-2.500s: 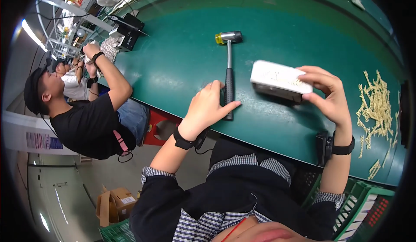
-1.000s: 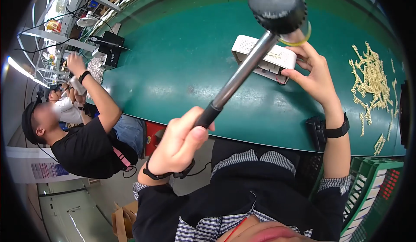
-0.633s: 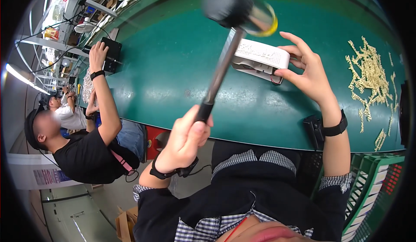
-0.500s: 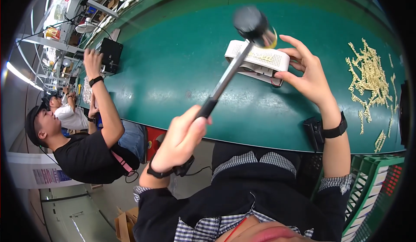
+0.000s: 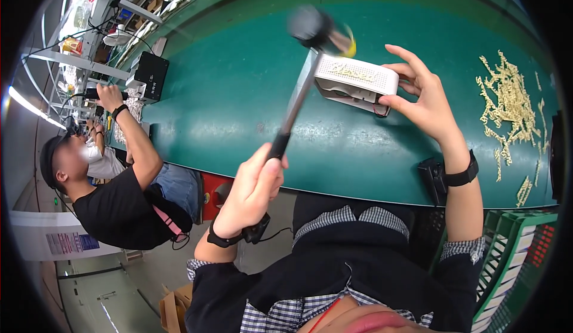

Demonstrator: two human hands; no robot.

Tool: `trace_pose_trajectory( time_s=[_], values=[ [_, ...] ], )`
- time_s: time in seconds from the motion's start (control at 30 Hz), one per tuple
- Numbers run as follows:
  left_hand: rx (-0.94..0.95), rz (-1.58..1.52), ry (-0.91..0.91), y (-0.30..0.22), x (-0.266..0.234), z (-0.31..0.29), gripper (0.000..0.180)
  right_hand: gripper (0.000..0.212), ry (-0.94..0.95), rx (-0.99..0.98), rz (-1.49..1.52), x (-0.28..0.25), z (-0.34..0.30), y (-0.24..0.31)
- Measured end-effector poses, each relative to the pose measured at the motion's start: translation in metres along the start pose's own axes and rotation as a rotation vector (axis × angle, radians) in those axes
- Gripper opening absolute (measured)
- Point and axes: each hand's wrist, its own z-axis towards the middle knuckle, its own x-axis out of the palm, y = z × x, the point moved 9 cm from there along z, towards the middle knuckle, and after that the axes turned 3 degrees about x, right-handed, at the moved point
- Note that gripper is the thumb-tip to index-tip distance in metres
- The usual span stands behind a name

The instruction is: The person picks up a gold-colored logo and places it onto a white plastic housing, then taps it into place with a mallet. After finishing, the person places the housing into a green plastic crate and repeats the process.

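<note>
My left hand [image 5: 249, 184] is closed around the black grip of a mallet [image 5: 296, 97], a metal shaft with a fat black head and a yellow-rimmed face. Motion smears the head, which hangs just left of and above a white housing [image 5: 358, 76]; whether they touch I cannot tell. The housing is rounded, its top dotted with small holes, and its near side opens onto dark parts inside. Cream script lettering [image 5: 353, 72] lies on the dotted top. At the housing's right end, my right hand [image 5: 421, 97] grips it between thumb and fingers.
A heap of cream lettering pieces [image 5: 510, 103] covers the green table's [image 5: 250, 94] right side. By my right wrist is a small black device [image 5: 431, 181]. Green crates [image 5: 507, 255] stand lower right. To the left, a co-worker [image 5: 113, 207] works near a black box [image 5: 149, 76].
The mallet head has swung left, uncovering more of the lettering on the housing. My right hand keeps its hold. The co-worker's raised hand has shifted left and now grips a dark tool.
</note>
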Motion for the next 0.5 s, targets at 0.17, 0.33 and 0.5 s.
trace_pose_trajectory(
  time_s=[0.17, 0.33, 0.5],
  values=[
    [-0.033, -0.041, -0.006, -0.001, 0.003, 0.005, 0.030, 0.073, -0.024, 0.015, 0.004, -0.006, -0.002, -0.006],
    [-0.170, 0.029, -0.023, 0.024, -0.012, -0.002, 0.025, 0.071, 0.018, 0.008, -0.043, 0.006, 0.005, 0.005],
    [0.068, 0.008, -0.012, -0.001, -0.004, -0.003, 0.025, 0.068, -0.003, 0.052, 0.015, 0.002, -0.003, -0.006]
  ],
)
